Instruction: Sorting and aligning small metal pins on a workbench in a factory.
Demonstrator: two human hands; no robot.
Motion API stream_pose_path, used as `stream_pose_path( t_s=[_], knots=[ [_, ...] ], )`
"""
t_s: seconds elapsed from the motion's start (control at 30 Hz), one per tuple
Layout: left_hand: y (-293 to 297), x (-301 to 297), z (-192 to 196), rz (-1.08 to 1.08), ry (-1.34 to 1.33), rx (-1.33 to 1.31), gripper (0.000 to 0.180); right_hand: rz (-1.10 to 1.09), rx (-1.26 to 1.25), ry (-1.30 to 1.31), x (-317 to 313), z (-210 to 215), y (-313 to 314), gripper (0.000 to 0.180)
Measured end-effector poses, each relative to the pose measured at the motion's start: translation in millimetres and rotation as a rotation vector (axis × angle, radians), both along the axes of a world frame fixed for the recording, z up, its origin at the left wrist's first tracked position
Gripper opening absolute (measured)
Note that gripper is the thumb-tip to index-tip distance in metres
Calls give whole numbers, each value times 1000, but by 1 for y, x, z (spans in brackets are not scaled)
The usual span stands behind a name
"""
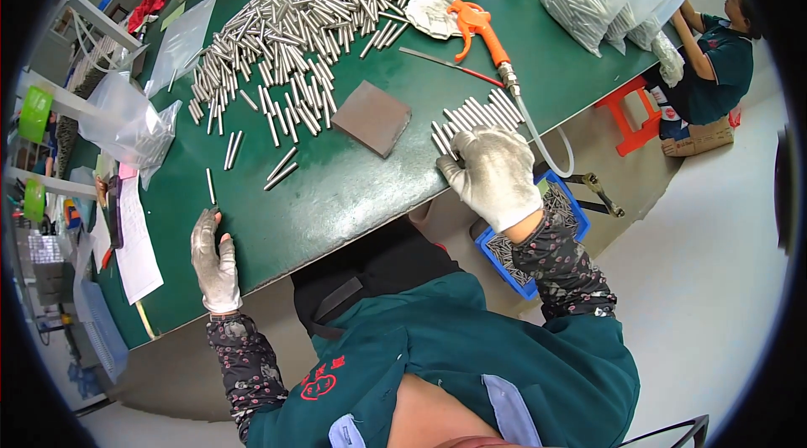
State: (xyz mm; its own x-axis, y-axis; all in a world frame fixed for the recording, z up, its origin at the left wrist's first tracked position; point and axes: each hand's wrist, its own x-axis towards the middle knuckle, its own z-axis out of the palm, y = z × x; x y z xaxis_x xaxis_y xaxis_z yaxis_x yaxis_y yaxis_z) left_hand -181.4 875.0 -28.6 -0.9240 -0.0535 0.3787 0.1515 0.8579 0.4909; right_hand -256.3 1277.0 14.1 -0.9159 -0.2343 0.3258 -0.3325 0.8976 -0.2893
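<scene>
Green worktop (336,202) slants across the room, its upper middle heaped with a pile of metal rods (294,38), an orange air gun (479,25) lying to the right of the heap. Down at the lower left of the frame, the person's gloved left hand (215,265) lies over the near edge, fingers pointing up the picture and thumb standing apart, with nothing pinched between them. Straight ahead of those fingertips is a lone rod (211,186), its long axis running almost up and down the frame, so one end faces the hand from just beside it. That hand is far nearer to it than the gloved right hand (498,176), right of centre, which covers the lower ends of a row of rods (473,115) laid side by side, leaning toward the upper left. Its fingertips are half hidden from here, so I can't tell whether they press or grip. Between the lone rod and the row sits a brown block (372,118).
</scene>
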Motion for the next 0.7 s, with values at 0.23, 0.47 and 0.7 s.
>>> stream_pose_path(
  t_s=[0.23, 0.47, 0.7],
  knots=[
    [0, 0, 3, 6, -2, 17, 33, 25, 124, -29, -4, 3, -12, 16],
    [0, -5, 4, -10, 14, -32, 32, 27, 336, 0, -7, -1, -30, 6],
    [2, -2, -2, -31, 42, 4, 31, 35, 557, -104, -14, 1, -44, 9]
  ],
)
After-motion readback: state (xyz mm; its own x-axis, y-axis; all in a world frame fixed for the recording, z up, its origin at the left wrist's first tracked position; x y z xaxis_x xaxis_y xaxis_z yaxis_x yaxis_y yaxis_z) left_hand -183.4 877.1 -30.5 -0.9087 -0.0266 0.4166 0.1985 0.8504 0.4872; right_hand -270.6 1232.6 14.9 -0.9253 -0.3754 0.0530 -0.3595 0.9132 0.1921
